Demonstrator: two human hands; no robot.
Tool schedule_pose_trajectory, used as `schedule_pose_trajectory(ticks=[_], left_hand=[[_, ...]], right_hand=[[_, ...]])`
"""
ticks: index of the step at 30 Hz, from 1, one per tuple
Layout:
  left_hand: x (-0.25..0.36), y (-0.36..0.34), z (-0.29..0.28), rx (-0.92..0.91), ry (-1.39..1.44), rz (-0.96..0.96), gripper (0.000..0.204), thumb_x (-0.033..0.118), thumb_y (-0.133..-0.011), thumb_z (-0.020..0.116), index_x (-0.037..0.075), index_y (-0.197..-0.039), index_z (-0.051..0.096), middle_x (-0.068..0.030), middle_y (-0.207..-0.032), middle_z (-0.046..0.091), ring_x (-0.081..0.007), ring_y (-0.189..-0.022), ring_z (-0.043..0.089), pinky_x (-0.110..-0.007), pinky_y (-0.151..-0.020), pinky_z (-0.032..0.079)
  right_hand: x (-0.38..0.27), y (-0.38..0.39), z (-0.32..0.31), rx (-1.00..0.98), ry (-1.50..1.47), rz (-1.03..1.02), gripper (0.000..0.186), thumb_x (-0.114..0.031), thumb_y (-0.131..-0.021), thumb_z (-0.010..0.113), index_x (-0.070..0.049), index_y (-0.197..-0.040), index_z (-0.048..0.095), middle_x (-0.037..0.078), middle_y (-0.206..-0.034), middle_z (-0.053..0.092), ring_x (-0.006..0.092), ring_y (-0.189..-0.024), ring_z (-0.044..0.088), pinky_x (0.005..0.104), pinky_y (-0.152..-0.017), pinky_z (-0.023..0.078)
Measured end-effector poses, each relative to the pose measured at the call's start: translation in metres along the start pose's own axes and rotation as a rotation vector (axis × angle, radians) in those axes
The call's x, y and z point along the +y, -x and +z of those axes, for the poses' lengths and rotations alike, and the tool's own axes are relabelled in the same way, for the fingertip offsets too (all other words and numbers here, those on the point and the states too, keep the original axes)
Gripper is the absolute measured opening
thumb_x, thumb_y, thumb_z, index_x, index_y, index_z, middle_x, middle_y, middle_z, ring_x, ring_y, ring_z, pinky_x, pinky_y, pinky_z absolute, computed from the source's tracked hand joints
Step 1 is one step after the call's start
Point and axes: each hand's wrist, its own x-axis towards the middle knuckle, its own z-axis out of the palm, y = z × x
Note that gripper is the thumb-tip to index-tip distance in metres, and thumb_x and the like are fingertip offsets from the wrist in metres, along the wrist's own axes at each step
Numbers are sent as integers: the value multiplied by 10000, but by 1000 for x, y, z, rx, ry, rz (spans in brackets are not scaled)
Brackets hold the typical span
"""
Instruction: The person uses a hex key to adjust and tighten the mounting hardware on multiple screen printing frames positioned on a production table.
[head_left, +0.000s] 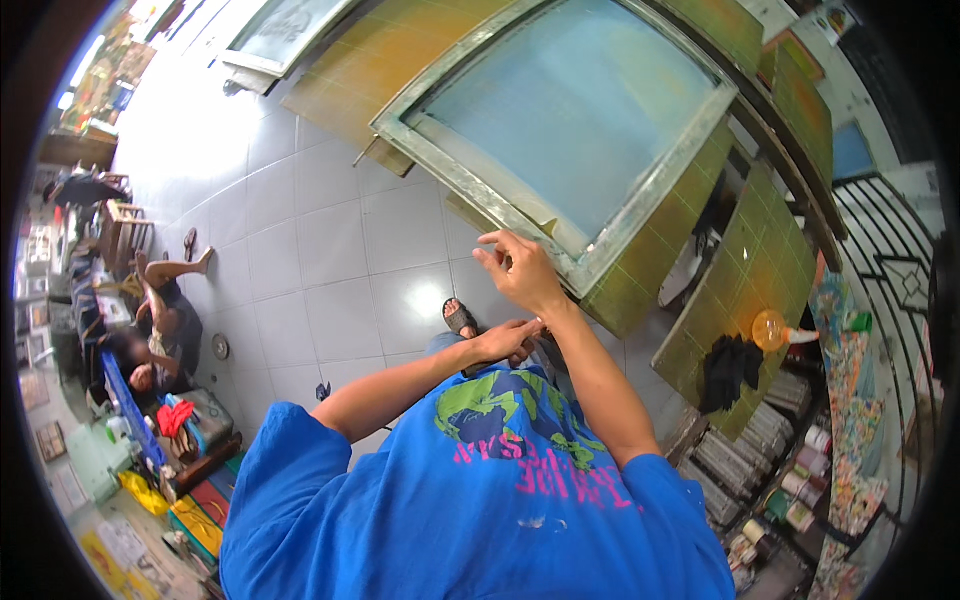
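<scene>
My right hand (524, 272) is raised beside the near corner of a screen printing frame (470, 185). Its fingers are loosely bent, thumb and forefinger apart, with nothing visible between them. The frame has a worn pale border and a blue mesh (580, 110), and lies on a yellow-green table board (640, 275). My left hand (503, 343) reaches across my body to the right wrist, its fingers closed against it. Whatever those fingers hold, if anything, is hidden.
Another framed screen (285, 35) lies at the far left. A black cloth (732, 372) and an orange container (769, 330) sit on a board at right, near paint jars (800, 487) and a black metal railing (895, 270). Another person (165, 330) sits on the tiled floor (320, 260) at left.
</scene>
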Motion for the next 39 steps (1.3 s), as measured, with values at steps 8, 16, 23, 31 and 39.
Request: schedule_pose_trajectory(ticks=[8, 16, 23, 31, 39], left_hand=[[2, 3, 9, -125, 124, 129, 348, 419, -1066, 475, 114, -904, 436, 23, -725, 406, -79, -581, 377, -272, -553, 362], [23, 12, 13, -367, 407, -110, 425, 534, -1062, 385, 151, -878, 398, 46, -744, 357, -57, -565, 305, -256, -601, 332], [26, 13, 15, -211, 403, -209, 422, 570, -1016, 466, 154, -954, 499, 2, -853, 550, -96, -656, 492, -258, -601, 455], [48, 14, 1, -243, -43, -324, 722, 653, -990, 425, 10, -1316, 387, -156, -1074, 526, -249, -913, 572, -380, -801, 499], [56, -2, 1, 33, -707, -222, 944, 740, -951, 391, 4, -1535, 306, -266, -1494, 404, -349, -1335, 440, -459, -1105, 371]], right_hand=[[-2, 54, -78, 820, 10, 330, 421, -326, -1070, 411, -6, -1021, 679, 70, -755, 633, 160, -663, 568, 307, -604, 436], [91, 47, -94, 713, 222, 355, 511, -375, -1086, 322, 26, -1304, 553, 213, -1285, 576, 366, -1184, 531, 450, -1028, 412], [36, 127, -54, 797, -15, 726, 316, -299, -1042, 525, -19, -1099, 659, 104, -913, 688, 216, -843, 644, 363, -780, 506], [8, 201, 59, 340, -239, 628, 387, -274, -1042, 491, 70, -985, 658, 101, -789, 652, 214, -746, 599, 365, -745, 475], [-14, 175, 56, 400, -572, 962, 251, -231, -1033, 553, -9, -987, 662, 33, -751, 656, 107, -661, 636, 247, -607, 497]])
